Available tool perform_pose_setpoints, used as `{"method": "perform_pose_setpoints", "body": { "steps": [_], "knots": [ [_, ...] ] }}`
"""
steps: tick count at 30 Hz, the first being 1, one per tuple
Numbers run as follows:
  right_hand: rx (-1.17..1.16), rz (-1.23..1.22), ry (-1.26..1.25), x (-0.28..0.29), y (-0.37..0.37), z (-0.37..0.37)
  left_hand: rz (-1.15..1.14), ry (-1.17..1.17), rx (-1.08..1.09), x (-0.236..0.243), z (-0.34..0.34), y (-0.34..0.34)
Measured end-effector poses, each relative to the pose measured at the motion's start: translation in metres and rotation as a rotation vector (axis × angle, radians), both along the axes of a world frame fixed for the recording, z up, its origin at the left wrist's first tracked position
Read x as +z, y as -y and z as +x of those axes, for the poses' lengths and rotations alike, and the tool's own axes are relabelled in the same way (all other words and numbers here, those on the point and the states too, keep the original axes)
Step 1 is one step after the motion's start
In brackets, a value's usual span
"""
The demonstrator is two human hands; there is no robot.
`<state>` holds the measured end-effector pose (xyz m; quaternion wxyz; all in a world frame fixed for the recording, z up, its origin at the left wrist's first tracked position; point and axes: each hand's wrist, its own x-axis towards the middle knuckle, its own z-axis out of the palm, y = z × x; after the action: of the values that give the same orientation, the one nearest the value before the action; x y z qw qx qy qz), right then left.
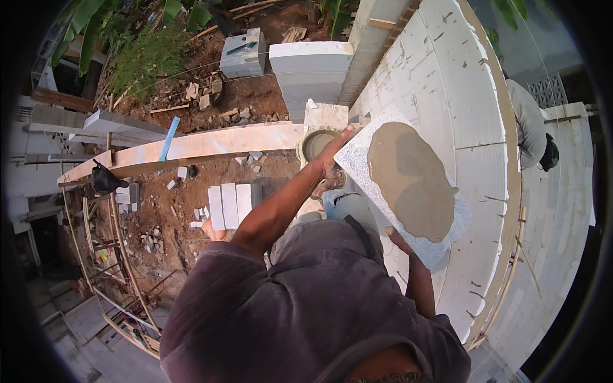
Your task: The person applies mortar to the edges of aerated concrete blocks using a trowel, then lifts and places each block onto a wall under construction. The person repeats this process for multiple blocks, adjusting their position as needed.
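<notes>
A pale, speckled lightweight concrete block (361, 148) is held up in front of me, tilted, beside the white block wall (479, 121). Wet grey-brown mortar (412, 182) covers much of its upper face. My left hand (333, 153) grips the block's left edge, with the thumb along the corner. Gripping the near edge is my right hand (401, 242), its fingers partly hidden under the block. Just left of my left hand stands a round bucket (301, 148) with mortar in it.
A long wooden plank (236, 142) runs left, with a light-blue strip (169, 138) across it. White blocks (230, 204) are stacked below. A teal tool (241, 47) lies on a far block (252, 64). Bamboo poles (124, 255) stand left. Another person (530, 121) is beyond the wall.
</notes>
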<state>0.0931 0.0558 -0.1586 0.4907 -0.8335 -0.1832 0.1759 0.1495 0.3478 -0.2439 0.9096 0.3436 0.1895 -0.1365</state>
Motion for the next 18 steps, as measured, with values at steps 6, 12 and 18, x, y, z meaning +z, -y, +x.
{"method": "perform_pose_setpoints", "body": {
  "steps": [6, 12, 18],
  "knots": [
    [-0.026, -0.271, 0.407, 0.035, 0.02, 0.084, -0.021, 0.264, -0.203, 0.051, 0.133, -0.003],
    [-0.186, -0.076, 0.901, 0.102, -0.015, 0.141, 0.335, 0.474, -0.315, 0.192, 0.211, -0.011],
    [-0.362, 0.379, 1.229, 0.145, -0.016, 0.191, 0.382, 0.671, -0.277, 0.251, 0.235, 0.008]
  ]
}}
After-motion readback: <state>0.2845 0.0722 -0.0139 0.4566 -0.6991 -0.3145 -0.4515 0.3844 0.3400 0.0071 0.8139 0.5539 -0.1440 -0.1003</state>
